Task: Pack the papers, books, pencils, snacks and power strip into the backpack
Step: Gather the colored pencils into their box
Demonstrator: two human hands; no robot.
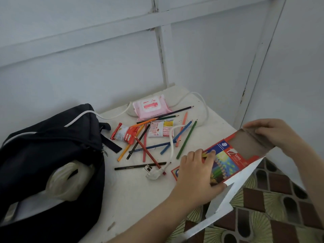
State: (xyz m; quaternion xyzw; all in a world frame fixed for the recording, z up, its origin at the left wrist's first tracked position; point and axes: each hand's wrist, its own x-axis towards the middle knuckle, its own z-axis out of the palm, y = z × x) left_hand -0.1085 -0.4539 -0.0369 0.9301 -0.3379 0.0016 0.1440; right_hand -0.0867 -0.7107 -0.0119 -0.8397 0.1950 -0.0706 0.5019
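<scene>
A red pencil box (229, 158) lies at the table's right edge. My left hand (196, 171) grips its lower end, and my right hand (273, 132) holds its open cardboard flap. Several loose coloured pencils (154, 142) are scattered across the middle of the table. Two snack packets (125, 133) (160, 128) lie among them. A white power strip (199, 118) sits at the back, its cable trailing to a plug (154, 172) near the front. The black backpack (52, 163) stands open at the left with papers and a pale bag inside.
A pink wipes pack (151, 106) rests on the power strip at the back. The white table (133, 195) stands in a corner of white walls. Its right edge (228, 199) drops to a patterned tiled floor (273, 207).
</scene>
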